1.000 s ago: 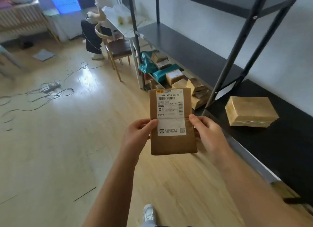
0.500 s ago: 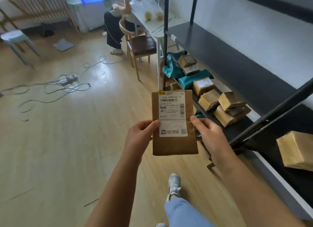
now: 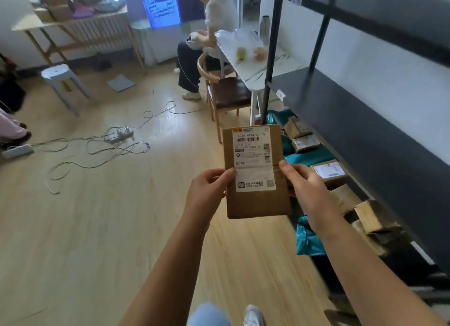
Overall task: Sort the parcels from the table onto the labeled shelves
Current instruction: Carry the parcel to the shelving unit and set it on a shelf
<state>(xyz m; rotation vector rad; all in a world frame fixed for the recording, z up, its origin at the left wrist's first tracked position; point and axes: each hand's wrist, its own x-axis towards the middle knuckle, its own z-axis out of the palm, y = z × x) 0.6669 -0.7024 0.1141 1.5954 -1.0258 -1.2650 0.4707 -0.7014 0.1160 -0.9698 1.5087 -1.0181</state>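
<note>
A flat brown parcel (image 3: 258,204) with a white shipping label is held upright in front of me, above the wooden floor. My left hand (image 3: 207,192) grips its left edge and my right hand (image 3: 304,187) grips its right edge. To the right runs a black metal shelf unit (image 3: 341,121). Its lowest level holds several brown boxes (image 3: 328,172) and teal bags (image 3: 309,156). The dark middle shelf board carries a small white label tag (image 3: 280,94) on its front edge.
A person sits at a white table (image 3: 253,70) with a wooden chair (image 3: 226,94) beside the shelf's far end. Cables and a power strip (image 3: 119,134) lie on the floor to the left. A pale stool (image 3: 60,80) stands farther left.
My view has swung left along the shelf unit: the lone box on the lower right shelf has left the frame and the pile of boxes and teal bags has come closer. Both hands still hold the parcel.
</note>
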